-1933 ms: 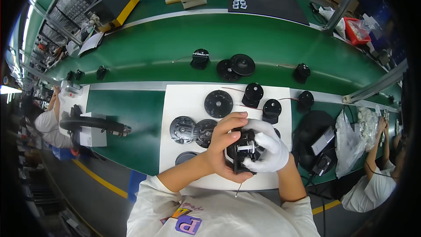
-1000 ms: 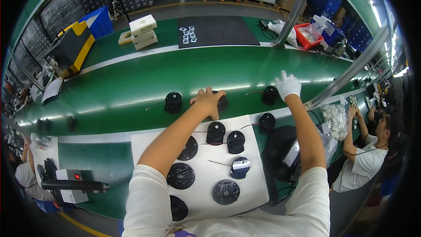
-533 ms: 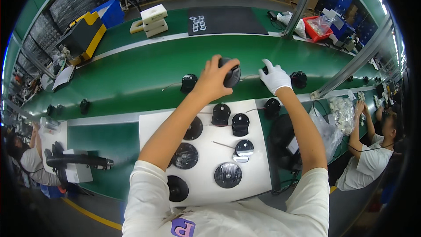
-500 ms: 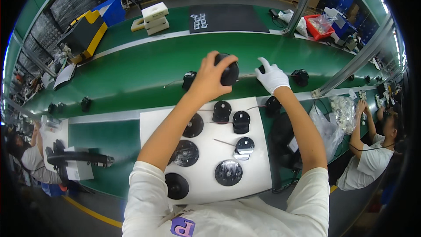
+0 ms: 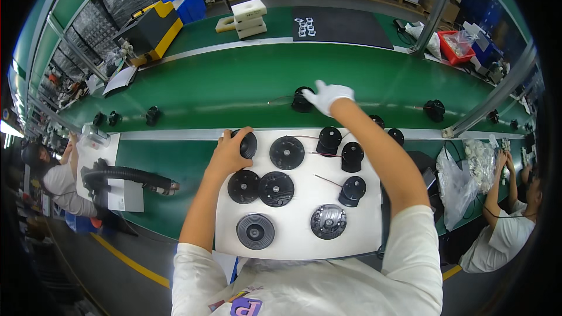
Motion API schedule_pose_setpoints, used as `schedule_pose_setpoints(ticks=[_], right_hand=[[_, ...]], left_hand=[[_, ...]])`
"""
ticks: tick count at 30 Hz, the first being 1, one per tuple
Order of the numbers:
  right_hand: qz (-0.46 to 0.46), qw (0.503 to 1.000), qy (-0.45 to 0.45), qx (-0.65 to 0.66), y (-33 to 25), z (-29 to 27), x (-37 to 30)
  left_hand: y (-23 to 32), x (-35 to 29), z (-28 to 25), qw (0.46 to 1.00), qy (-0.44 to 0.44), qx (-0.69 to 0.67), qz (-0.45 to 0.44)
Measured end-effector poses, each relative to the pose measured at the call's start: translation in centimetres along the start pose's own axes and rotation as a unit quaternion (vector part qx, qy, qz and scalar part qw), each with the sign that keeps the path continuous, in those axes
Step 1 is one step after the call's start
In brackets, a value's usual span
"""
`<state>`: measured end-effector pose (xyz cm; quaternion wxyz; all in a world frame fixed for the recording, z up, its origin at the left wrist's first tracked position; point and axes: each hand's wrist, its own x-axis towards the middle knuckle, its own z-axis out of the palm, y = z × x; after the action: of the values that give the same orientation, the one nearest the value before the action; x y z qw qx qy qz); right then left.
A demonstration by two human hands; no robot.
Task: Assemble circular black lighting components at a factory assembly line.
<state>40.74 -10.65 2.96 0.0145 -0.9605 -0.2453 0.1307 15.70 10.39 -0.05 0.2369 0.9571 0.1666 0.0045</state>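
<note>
My bare left hand [image 5: 228, 155] is closed around a black disc [image 5: 249, 145] at the left back edge of the white board [image 5: 298, 182]. Over the green belt, my white-gloved right hand [image 5: 332, 97] has its fingers apart, with fingertips at a black round housing [image 5: 301, 100] trailing a thin wire. Whether they press on it cannot be told. On the board lie several black discs, among them a ribbed one [image 5: 255, 232] and a shiny one [image 5: 328, 221]. Several black wired housings, one of them tilted [image 5: 352, 191], occupy its right side.
Another black housing [image 5: 434, 110] sits farther right on the belt [image 5: 234, 82]. A flexible black hose [image 5: 132, 177] lies left of the board, clear plastic bags [image 5: 455, 184] right. A metal post [image 5: 489, 88] rises at right. Co-workers sit on both sides.
My left hand has come down from above the belt to the board with the black disc. My right hand has shifted left along the belt to another housing. The whole view has swung leftward.
</note>
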Motion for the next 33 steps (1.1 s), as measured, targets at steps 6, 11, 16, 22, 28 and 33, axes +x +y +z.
schedule_pose_setpoints(ticks=[6, 11, 16, 22, 28, 33], right_hand=[[0.056, 0.995, -0.073, -0.03, -5.9, 3.3, 7.1], [-0.039, 0.994, 0.014, 0.101, -7.4, 3.0, 3.8], [-0.1, 0.789, -0.071, 0.603, -11.7, 1.9, -6.1], [-0.07, 0.548, -0.229, 0.802, -18.7, 7.1, -12.3], [-0.011, 0.513, -0.389, 0.765, -26.9, 12.0, -13.7], [0.014, 0.367, -0.554, 0.747, -29.7, 17.0, -13.8]], left_hand=[[0.5, -1.3, -0.4, 0.995, 0.075, -0.026, 0.061], [-0.7, -11.2, 0.2, 0.722, 0.116, -0.681, -0.03], [-4.0, -17.2, -0.1, 0.183, 0.067, -0.977, -0.084], [-8.9, -13.2, 0.8, 0.113, 0.161, -0.98, -0.024], [-10.3, -17.7, 2.1, 0.157, 0.229, -0.961, -0.017], [-10.5, -25.1, 3.2, 0.128, 0.242, -0.961, -0.028]])
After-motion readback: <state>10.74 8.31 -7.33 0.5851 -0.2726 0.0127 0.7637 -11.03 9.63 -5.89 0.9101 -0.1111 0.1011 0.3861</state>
